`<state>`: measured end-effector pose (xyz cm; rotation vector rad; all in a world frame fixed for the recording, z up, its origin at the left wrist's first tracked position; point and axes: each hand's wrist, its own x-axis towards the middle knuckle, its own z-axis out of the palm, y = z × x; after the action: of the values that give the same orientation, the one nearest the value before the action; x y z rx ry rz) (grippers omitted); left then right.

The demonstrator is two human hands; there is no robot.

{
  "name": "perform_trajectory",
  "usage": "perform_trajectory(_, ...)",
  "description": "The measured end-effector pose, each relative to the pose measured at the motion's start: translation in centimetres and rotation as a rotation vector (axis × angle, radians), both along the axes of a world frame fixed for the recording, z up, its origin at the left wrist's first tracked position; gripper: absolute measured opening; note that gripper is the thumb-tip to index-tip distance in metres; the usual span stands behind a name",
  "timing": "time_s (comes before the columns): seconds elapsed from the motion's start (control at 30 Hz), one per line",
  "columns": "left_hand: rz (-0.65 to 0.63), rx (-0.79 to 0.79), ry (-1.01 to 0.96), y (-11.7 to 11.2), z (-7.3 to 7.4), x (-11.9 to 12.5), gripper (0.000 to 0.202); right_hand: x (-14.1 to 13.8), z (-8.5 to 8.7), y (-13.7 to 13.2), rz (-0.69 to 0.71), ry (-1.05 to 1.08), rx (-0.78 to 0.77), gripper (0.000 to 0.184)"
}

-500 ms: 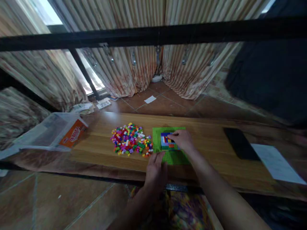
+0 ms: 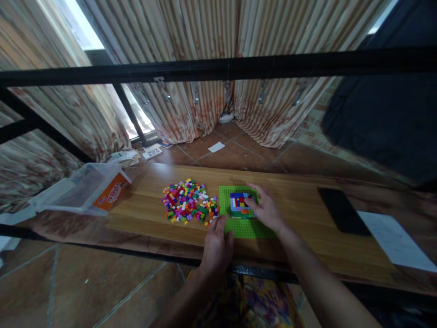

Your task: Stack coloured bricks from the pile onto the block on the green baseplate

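Compared with the earlier frame, the right hand (image 2: 268,212) has parted its thumb and index finger, which were pinched together over the upper left of the brick build (image 2: 238,208). Now they stand well apart, the thumb over the build's right part and the index finger reaching past its far side, with no brick visible between them. The left hand (image 2: 215,246) has shifted slightly; its fingers are loosely bent, thumb spread away from them, with the tips at the near left edge of the green baseplate (image 2: 244,230). Whether they press on it cannot be told. The whole view has also tilted a little, so everything sits lower.

The multicoloured build lies on the baseplate, below the right fingers and just beyond the left ones. A scattered heap of loose bricks (image 2: 186,202) spreads to the left of the left fingers, its nearest pieces just beside them.

All this rests on a long wooden table (image 2: 300,198). Well to the left of the fingers, a clear plastic bin (image 2: 85,187) with an orange label (image 2: 111,193) lies open; well to their right are a flat black object (image 2: 343,212) and a white sheet (image 2: 399,239). Beyond the fingers, past the table, run a dark metal rail (image 2: 218,69), striped curtains (image 2: 205,36) and a brown tiled floor (image 2: 239,157).
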<state>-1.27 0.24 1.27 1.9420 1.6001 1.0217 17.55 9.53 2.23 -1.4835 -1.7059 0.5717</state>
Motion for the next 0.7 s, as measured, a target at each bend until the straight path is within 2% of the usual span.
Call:
perform_trajectory(0.1, -0.014, 0.025, -0.003, -0.1, 0.1, -1.4, 0.037, 0.1, -0.4, -0.8, 0.23, -0.137, -0.026, 0.076)
perform_trajectory(0.2, 0.024, 0.046, 0.011, 0.0, 0.0, -3.1, 0.034, 0.4, -0.9, -1.2, 0.266, -0.238, -0.053, 0.087)
perform_trajectory(0.4, 0.144, 0.127, 0.036, 0.6, -0.5, -6.7, 0.03, 2.0, -1.5, -1.3, 0.245, -0.3, -0.056, 0.086)
perform_trajectory(0.53, 0.334, 0.121, 0.006, 1.4, -0.2, -10.4, 0.031, 2.5, -0.9, -1.4, 0.236, -0.367, -0.021, 0.086)
perform_trajectory(0.63, 0.51, 0.093, 0.026, 2.6, -0.2, -14.0, 0.035, 1.3, 0.4, -1.9, 0.21, -0.412, 0.068, 0.079)
perform_trajectory(0.7, 0.632, 0.087, 0.077, 3.8, -0.4, -16.3, 0.038, -0.7, 1.3, -2.5, 0.197, -0.377, 0.13, 0.061)
